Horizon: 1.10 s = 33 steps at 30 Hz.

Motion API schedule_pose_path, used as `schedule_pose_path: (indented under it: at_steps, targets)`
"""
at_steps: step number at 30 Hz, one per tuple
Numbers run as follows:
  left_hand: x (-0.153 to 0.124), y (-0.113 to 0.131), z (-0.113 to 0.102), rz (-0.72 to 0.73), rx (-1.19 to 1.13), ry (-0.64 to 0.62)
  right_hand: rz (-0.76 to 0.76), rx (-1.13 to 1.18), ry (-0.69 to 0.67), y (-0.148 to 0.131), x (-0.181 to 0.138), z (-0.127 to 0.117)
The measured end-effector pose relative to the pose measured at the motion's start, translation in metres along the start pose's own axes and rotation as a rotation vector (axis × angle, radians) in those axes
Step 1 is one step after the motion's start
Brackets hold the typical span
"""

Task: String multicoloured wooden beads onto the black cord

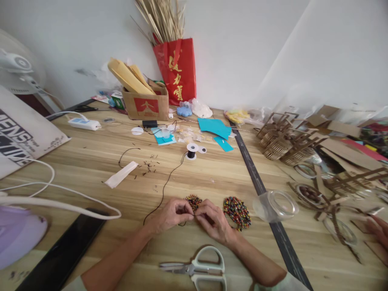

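My left hand (pixel 170 215) and my right hand (pixel 214 221) meet low in the middle of the wooden table (pixel 91 161), fingers pinched together on a small beaded piece (pixel 193 201) and a thin black thread (pixel 165 186). The thread runs up from my hands to a small black spool (pixel 191 152). A flat round patch of many-coloured beads (pixel 237 211) lies just right of my right hand. White-handled scissors (pixel 200 268) lie closed on the table in front of my wrists.
A clear plastic jar (pixel 275 206) lies on its side right of the beads. Cardboard lattice pieces (pixel 285 141) crowd the right. A cardboard box (pixel 147 105), red bag (pixel 177 70), blue paper (pixel 215 127), power strip (pixel 83 123) and black phone (pixel 63 254) are around. Another person's hand (pixel 378 230) shows at far right.
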State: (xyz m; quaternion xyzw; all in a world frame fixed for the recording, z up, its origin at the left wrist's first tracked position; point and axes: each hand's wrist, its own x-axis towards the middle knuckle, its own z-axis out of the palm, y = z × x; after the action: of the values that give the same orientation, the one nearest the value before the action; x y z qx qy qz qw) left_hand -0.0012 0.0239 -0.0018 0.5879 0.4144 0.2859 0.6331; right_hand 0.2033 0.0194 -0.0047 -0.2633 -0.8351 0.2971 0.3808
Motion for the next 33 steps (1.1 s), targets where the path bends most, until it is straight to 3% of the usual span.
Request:
schedule_pose_path:
  at_steps: [5,15,22,33]
  targets:
    - [0.000,0.000,-0.001,0.006,0.019,-0.005,0.025,-0.004,-0.002,-0.001,-0.001,0.000]
    - [-0.001,0.007,-0.001,0.006,0.000,0.010,0.181,-0.124,0.247,0.009,-0.003,0.001]
    - [-0.002,0.011,-0.001,-0.036,0.015,-0.010,0.287,-0.284,0.101,0.012,-0.004,-0.005]
    - [-0.001,0.009,-0.001,-0.002,0.057,0.005,0.285,-0.372,0.001,0.018,0.002,-0.004]
